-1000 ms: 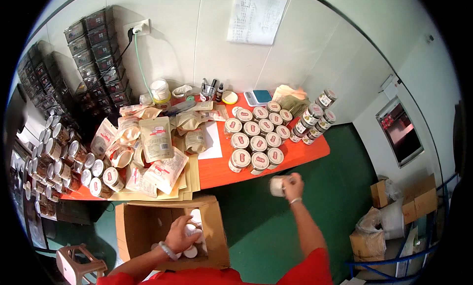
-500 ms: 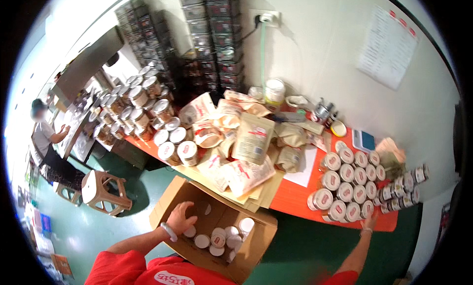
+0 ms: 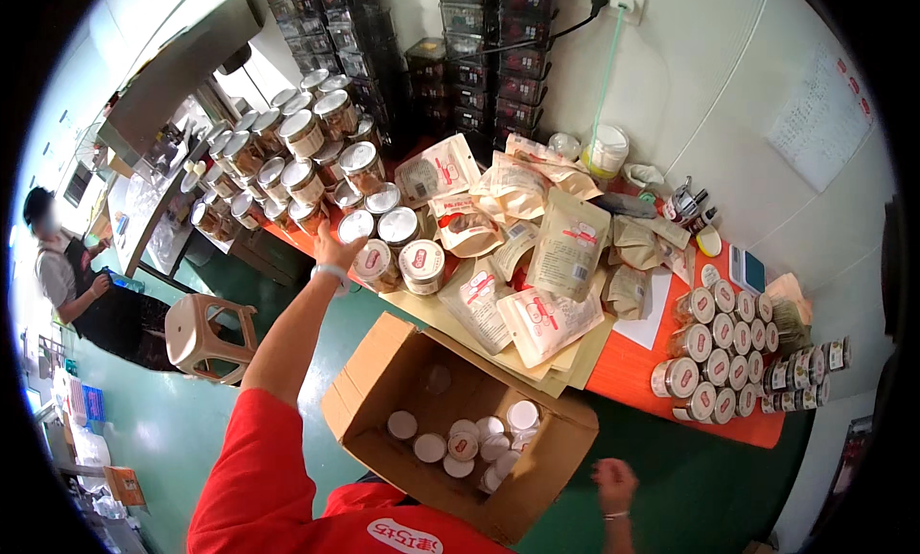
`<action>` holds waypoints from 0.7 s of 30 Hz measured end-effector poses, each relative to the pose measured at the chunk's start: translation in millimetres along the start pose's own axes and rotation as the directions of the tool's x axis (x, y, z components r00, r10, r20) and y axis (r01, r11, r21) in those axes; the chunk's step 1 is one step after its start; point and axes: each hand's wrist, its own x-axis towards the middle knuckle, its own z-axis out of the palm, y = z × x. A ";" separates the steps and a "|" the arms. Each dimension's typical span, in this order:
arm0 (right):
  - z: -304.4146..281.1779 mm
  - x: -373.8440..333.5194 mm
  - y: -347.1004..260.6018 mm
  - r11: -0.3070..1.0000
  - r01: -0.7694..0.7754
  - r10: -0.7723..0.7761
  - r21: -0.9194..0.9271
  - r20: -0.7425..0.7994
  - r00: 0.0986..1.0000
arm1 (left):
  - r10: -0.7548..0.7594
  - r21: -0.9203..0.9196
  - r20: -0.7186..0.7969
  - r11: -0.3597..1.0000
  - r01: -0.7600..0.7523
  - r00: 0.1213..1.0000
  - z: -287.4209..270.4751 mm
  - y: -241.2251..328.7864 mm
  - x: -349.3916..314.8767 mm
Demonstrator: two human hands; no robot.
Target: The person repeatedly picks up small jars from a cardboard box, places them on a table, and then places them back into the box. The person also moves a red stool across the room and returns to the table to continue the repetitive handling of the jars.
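My left hand [image 3: 333,251] reaches to the jars at the table's left end, fingers stretched out against a clear jar [image 3: 308,217] with a silver lid and brown contents; no firm grip shows. Beside it is another silver-lidded jar [image 3: 356,226]. Two labelled white-lidded jars, one of them nearest me [image 3: 421,266], stand just to the right. My right hand [image 3: 614,485] hangs apart from the table, right of the cardboard box [image 3: 370,362]. Its fingers are loosely bent and nothing shows in them. Several white round lids [image 3: 429,448] lie inside the box.
Beige printed pouches [image 3: 571,242] cover the middle of the orange table [image 3: 625,374]. Rows of lidded jars [image 3: 715,366] occupy its right end, near a small scale [image 3: 747,269]. Black boxes are stacked behind. A plastic stool [image 3: 206,326] and another person [image 3: 81,290] are at left.
My left hand has gone from above the box to the left-end jars. My right hand has left the right-end jars and drawn back beside the box. The view has shifted left.
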 end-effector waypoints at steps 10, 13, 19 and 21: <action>221.9 27.8 86.6 0.850 0.105 0.119 -0.517 0.381 0.917 | 0.132 0.094 0.269 0.982 -0.163 0.954 18.8 -4.4 57.8; 269.2 48.0 96.5 0.630 0.291 0.184 -0.719 0.503 0.844 | 0.072 0.134 0.207 0.986 -0.101 0.976 4.8 -20.1 69.0; 331.8 23.5 224.3 0.245 0.513 0.246 -0.823 0.564 0.788 | 0.228 -0.031 0.258 0.973 -0.228 0.939 -5.8 -59.6 74.3; 330.0 15.2 227.1 0.198 0.557 0.110 -0.806 0.583 0.805 | 0.229 -0.006 0.270 0.972 -0.236 0.935 -2.0 -67.4 69.5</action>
